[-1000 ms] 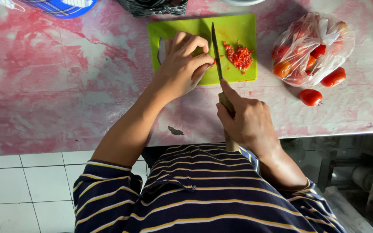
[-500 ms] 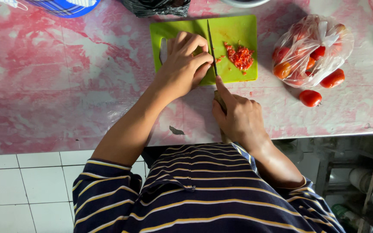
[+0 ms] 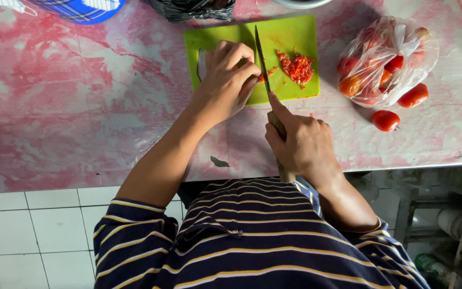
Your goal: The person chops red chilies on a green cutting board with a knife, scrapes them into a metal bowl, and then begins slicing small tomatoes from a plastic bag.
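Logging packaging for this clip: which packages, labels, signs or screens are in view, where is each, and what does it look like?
Clear bag: right of the green board, crumpled, knotted, holding red and orange tomatoes.
Black bag: top edge, behind the board, crinkled and glossy, cut off by the frame.
Blue tub: top left, round, with a checked cloth; only partly seen.
No labels, signs or screens show.

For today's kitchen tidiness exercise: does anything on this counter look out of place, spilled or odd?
Two tomatoes lie loose beside the plastic bag instead of in it. A small dark scrap sits on the counter near its front edge. A few red bits have strayed off the green cutting board.
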